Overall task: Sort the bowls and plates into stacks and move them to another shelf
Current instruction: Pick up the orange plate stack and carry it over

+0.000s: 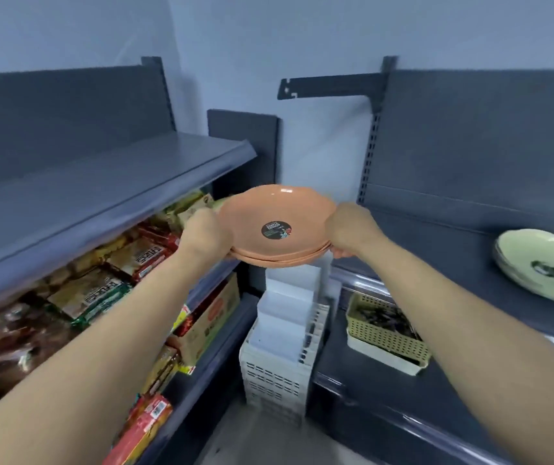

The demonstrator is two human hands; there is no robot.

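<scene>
Our fingers [344,252] on the right hand [352,229] curl under the rim of the orange plates [279,223], closed on it; only the tips show below the edge. The left hand [203,234] is clamped on the opposite rim, its fingers hidden behind the hand. Between the two hands the plates sit as a small stack, held in the air, level, with a dark round sticker [277,230] on the top plate.

Taking the stack as our mark: below it stand white crates [279,350] on the floor. To its left runs a grey shelf [101,182], bare on top, with snack packets [101,290] on the tier beneath and more boxes lower down. To its right is a second dark shelf [436,236], and on it, well apart from the stack, rests a pale green plate [544,263]. Lower right of the stack, on the tier under that shelf, sits a yellow basket [386,333].
</scene>
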